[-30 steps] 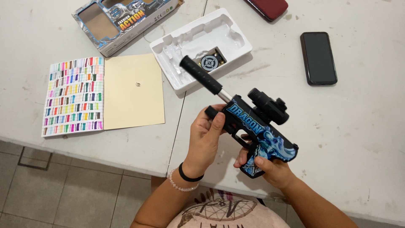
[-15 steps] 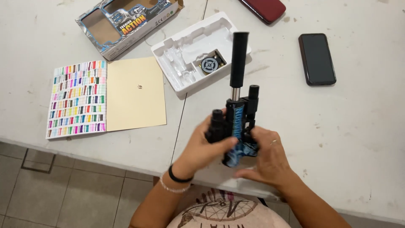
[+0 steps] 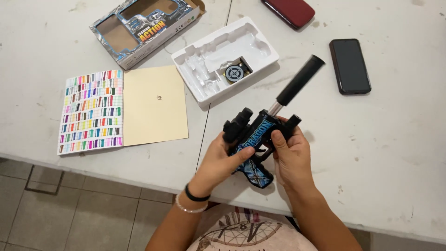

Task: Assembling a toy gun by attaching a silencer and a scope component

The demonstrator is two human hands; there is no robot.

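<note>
Both my hands hold a blue and black toy gun just above the white table. Its long black barrel tube points up and to the right. A black sight sits on the gun's left side. My left hand grips the gun's body and grip from the left, thumb across the blue side. My right hand wraps the front part from the right, with its fingers curled over the black end.
A white plastic packing tray with a round grey target part lies beyond the gun. Behind it is an open printed cardboard box. An open booklet with colour swatches lies left. A black phone and a red case lie at the right.
The gun has turned from barrel pointing straight away to barrel pointing up-right, its blue side now facing up. My right hand has shifted from the grip to the gun's front end.
</note>
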